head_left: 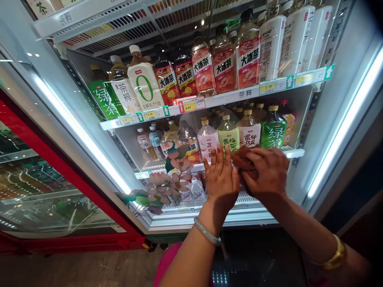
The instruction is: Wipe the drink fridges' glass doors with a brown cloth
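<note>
My left hand (221,179) is raised in front of the drinks fridge, its fingers stretched out and slightly apart, lying flat as if against the glass. A pale bangle circles that wrist. Close beside it, my right hand (266,171) is closed on a brown cloth (243,158), bunched up at the fingertips. Behind both hands stand a pink-labelled bottle (207,141), a light green-labelled bottle (228,133) and a dark green tea bottle (273,129) on the middle shelf. The hands and cloth hide part of the lower shelves.
Red-labelled tea bottles (247,56) fill the upper shelf above a price strip (191,105). A flower pattern (164,187) shows over the lower left of the fridge. Another fridge with a red frame (74,187) stands left, above a wooden floor (89,267).
</note>
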Motion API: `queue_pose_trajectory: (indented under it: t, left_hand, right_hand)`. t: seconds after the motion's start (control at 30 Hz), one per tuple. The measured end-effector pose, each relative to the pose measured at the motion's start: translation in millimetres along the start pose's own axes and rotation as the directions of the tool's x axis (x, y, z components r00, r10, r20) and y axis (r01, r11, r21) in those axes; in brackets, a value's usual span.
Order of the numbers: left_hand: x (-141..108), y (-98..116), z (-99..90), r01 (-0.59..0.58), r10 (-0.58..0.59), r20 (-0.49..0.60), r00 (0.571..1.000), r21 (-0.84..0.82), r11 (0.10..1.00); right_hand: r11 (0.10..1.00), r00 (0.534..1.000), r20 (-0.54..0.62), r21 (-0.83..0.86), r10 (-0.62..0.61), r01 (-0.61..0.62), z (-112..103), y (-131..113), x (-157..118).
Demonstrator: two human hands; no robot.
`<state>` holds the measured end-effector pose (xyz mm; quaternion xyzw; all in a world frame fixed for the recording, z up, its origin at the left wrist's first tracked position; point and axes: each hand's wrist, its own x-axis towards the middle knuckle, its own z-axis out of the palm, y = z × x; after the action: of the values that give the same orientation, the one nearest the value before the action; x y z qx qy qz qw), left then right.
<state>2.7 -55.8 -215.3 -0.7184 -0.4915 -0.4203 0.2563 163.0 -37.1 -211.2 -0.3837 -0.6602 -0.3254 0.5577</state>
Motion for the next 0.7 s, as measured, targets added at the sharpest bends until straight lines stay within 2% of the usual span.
queue_pose_trajectory:
  t: [0.07, 0.17, 0.27, 0.33, 0.37, 0.53, 0.63, 0.7]
  left_hand:
    - [1.1, 3.7, 5.8, 0.000, 0.000, -0.012, 1.000, 0.012, 1.000]
    - [2.4, 7.7, 12.7, 0.011, -0.008, -0.062, 0.998, 0.051, 0.999]
    - [3.6, 11.3, 17.9, 0.011, -0.001, -0.112, 0.994, 0.094, 0.995]
    - [4.1, 13.6, 21.0, 0.011, 0.002, -0.129, 0.992, 0.103, 0.995]
    - [4.2, 14.7, 22.6, 0.010, 0.004, -0.136, 0.991, 0.102, 0.995]
    - [5.8, 19.5, 30.2, -0.017, 0.024, -0.153, 0.988, 0.044, 0.999]
    - [8.1, 25.0, 32.4, -0.001, 0.006, -0.156, 0.988, 0.030, 1.000]
    - [9.2, 30.1, 33.4, -0.003, 0.009, -0.141, 0.990, 0.043, 0.999]
  right_hand:
    - [0.997, 0.997, 0.046, 0.026, -0.067, 0.066, -0.4, -6.4, -1.0]
    - [0.994, 0.990, 0.078, 0.017, -0.113, 0.112, -9.6, 13.8, 7.1]
    - [0.998, 0.999, -0.001, -0.018, 0.052, -0.052, -19.0, 46.3, 16.0]
    - [0.989, 0.987, -0.056, -0.020, 0.148, -0.149, -19.0, 51.9, 15.8]
    - [0.987, 0.986, -0.064, -0.020, 0.156, -0.157, -16.8, 47.7, 13.9]
    - [1.000, 1.000, -0.010, -0.007, -0.008, 0.008, -5.1, 10.1, 4.0]
    - [0.998, 0.997, 0.039, 0.003, -0.060, 0.060, -13.7, 26.4, 8.2]
    - [1.000, 0.999, 0.044, -0.022, 0.001, 0.000, -22.3, 48.5, 11.5]
